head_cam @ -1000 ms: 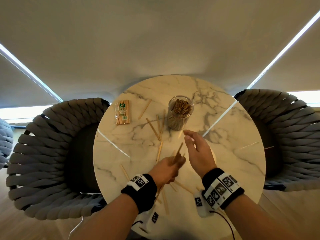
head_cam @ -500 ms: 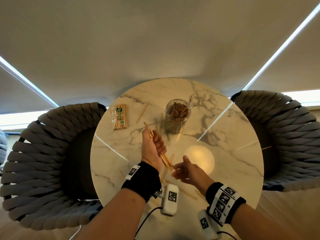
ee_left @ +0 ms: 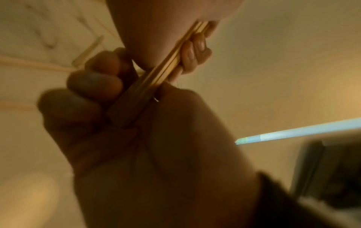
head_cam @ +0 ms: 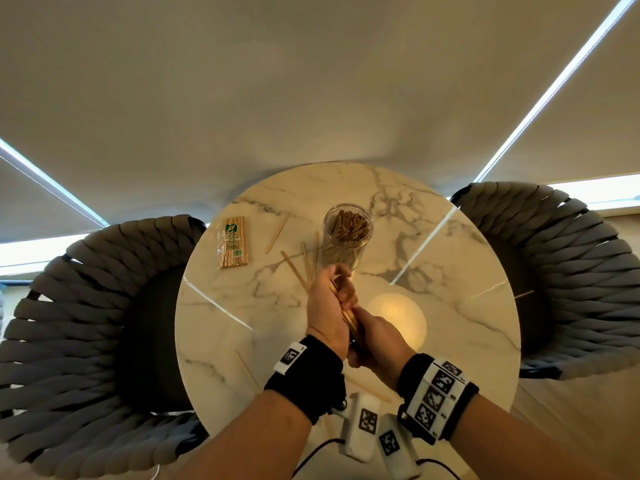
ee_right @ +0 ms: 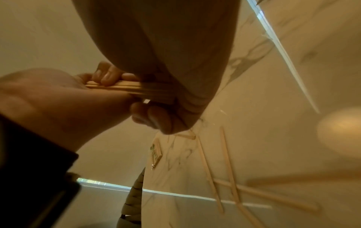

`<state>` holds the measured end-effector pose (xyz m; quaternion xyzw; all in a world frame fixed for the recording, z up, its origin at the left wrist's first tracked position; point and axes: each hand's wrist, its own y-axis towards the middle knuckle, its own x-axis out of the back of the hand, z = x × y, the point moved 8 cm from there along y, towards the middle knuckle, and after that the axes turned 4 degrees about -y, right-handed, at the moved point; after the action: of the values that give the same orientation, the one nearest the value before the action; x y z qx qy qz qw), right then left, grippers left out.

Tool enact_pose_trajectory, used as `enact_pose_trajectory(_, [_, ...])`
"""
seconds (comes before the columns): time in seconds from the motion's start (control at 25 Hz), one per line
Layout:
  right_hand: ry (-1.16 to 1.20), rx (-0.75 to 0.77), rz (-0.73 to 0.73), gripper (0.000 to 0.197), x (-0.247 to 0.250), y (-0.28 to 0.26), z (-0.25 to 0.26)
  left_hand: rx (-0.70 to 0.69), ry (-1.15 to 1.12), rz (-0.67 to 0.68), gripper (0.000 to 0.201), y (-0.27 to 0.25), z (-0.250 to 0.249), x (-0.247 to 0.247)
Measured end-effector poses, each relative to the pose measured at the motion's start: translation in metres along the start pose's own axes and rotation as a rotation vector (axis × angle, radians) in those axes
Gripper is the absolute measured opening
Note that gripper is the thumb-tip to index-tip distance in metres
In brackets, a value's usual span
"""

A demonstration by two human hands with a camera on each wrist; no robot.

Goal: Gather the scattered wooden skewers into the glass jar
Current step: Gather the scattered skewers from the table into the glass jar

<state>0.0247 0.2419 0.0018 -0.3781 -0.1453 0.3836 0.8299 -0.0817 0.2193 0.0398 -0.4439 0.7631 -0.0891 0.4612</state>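
Observation:
A glass jar (head_cam: 348,233) packed with skewers stands upright at the far middle of the round marble table (head_cam: 450,271). Above the table, just in front of the jar, my left hand (head_cam: 329,299) grips a bundle of wooden skewers (head_cam: 349,316). My right hand (head_cam: 375,336) holds the bundle's near end. In the left wrist view, my left hand (ee_left: 109,95) curls round the bundle (ee_left: 166,66). The right wrist view shows my right hand (ee_right: 97,86) pinching the bundle (ee_right: 125,88). Loose skewers (head_cam: 277,233) lie left of the jar, and others (ee_right: 228,169) cross on the marble.
A sealed packet of skewers (head_cam: 232,245) lies at the table's far left. Woven grey chairs stand to the left (head_cam: 69,323) and the right (head_cam: 571,271). More loose skewers lie near the front edge (head_cam: 367,386). A lamp's reflection (head_cam: 398,320) glows mid-table.
My left hand lifted the bundle off the table and carried it toward the jar. My right hand, open near the jar before, came back and took hold of the bundle's near end.

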Motion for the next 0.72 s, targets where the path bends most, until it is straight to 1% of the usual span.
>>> enact_pose_trajectory(0.04, [-0.004,-0.009,-0.026,0.052,0.000,0.000,-0.002,0.009,0.035,0.009,0.030,-0.002,0.003,0.001])
enact_pose_trajectory(0.12, [-0.095,0.007,-0.121,0.053,0.008,-0.001,-0.002,0.001,0.027,0.023,0.029,-0.004,0.003,0.001])
enact_pose_trajectory(0.24, [-0.277,0.064,-0.229,0.056,0.019,-0.001,0.010,0.006,-0.031,0.041,0.039,-0.007,-0.002,-0.004])
enact_pose_trajectory(0.36, [-0.337,0.128,-0.237,0.059,0.020,-0.002,0.017,0.015,-0.033,0.016,0.027,-0.008,0.003,-0.004])
enact_pose_trajectory(0.44, [-0.396,0.146,-0.241,0.061,0.022,-0.005,0.016,0.027,0.010,0.036,0.031,-0.008,0.006,0.000])
enact_pose_trajectory(0.48, [-0.422,0.158,-0.261,0.061,0.025,-0.006,0.017,0.023,0.083,0.070,0.039,-0.009,0.006,0.000])
enact_pose_trajectory(0.52, [-0.447,0.175,-0.302,0.061,0.031,-0.008,0.020,0.016,0.217,0.110,0.046,-0.011,0.007,0.001])
enact_pose_trajectory(0.56, [-0.463,0.192,-0.351,0.060,0.038,-0.010,0.023,-0.006,0.408,0.145,0.046,-0.014,0.008,0.001])
enact_pose_trajectory(0.64, [-0.486,0.226,-0.397,0.055,0.048,-0.013,0.029,-0.067,0.747,0.231,0.030,-0.019,0.009,0.000])
enact_pose_trajectory(0.68, [-0.501,0.241,-0.384,0.053,0.048,-0.014,0.028,-0.075,0.827,0.275,0.023,-0.020,0.010,-0.001])
enact_pose_trajectory(0.72, [-0.493,0.255,-0.369,0.053,0.049,-0.015,0.026,-0.070,0.866,0.319,0.019,-0.020,0.009,-0.004])
